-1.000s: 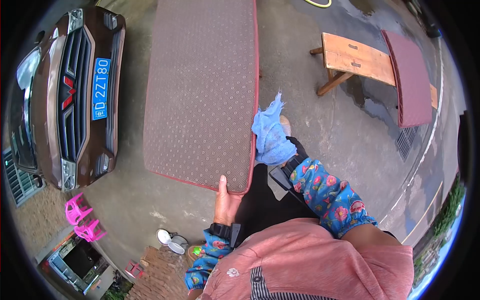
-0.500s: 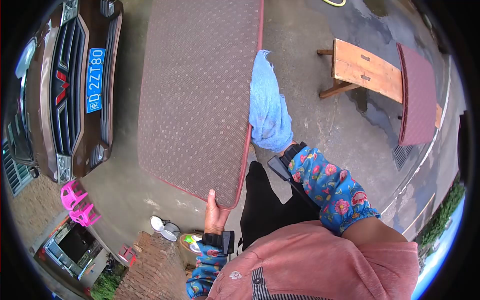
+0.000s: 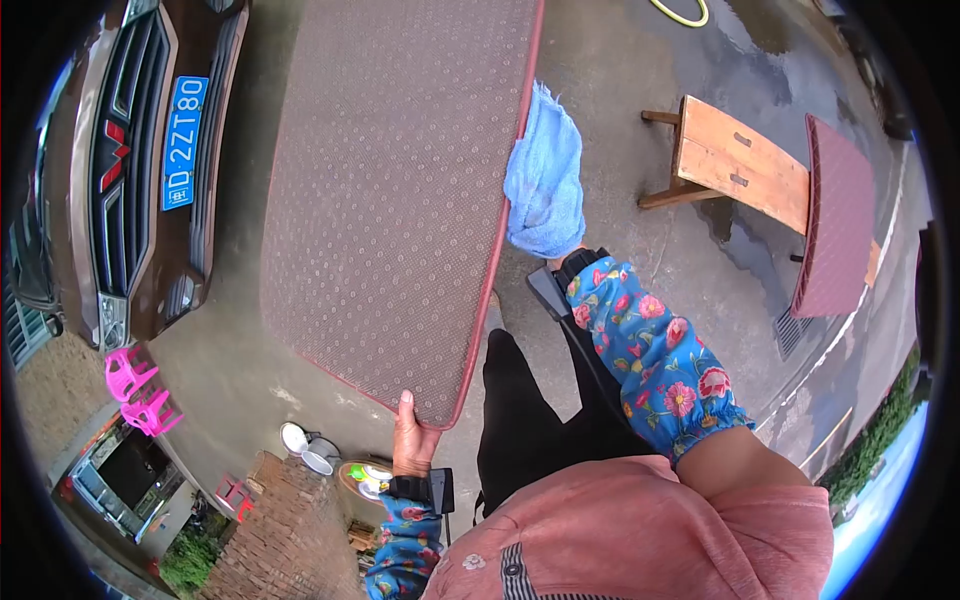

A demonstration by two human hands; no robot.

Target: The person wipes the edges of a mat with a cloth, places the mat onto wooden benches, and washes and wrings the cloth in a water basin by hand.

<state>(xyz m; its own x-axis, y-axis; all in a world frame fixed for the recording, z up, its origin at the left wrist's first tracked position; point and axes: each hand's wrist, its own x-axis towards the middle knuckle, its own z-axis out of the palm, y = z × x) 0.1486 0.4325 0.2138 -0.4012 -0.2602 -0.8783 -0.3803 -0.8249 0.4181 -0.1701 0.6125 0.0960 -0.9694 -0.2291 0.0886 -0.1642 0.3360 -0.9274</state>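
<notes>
A large brown floor mat (image 3: 390, 200) with a dotted underside and reddish edging hangs upright in front of me. My left hand (image 3: 412, 440) grips its bottom edge near the lower right corner, the thumb lying on the dotted face and the other fingers hidden behind. On the mat's right edge is a light blue cloth (image 3: 545, 180). My right hand (image 3: 568, 252) is almost wholly covered by that cloth and presses it against the edge; its fingers do not show.
A brown car (image 3: 150, 160) stands close on the left. To the right, a wooden bench (image 3: 745, 150) carries another reddish mat (image 3: 838, 215). Pink chairs (image 3: 130, 372), buckets (image 3: 318, 455) and a brick surface (image 3: 275, 515) lie lower left. A hose (image 3: 690, 18) rests on wet concrete.
The view has shifted slightly. My right hand and the blue cloth have moved a little up along the mat's right edge. My left hand keeps its hold near the corner.
</notes>
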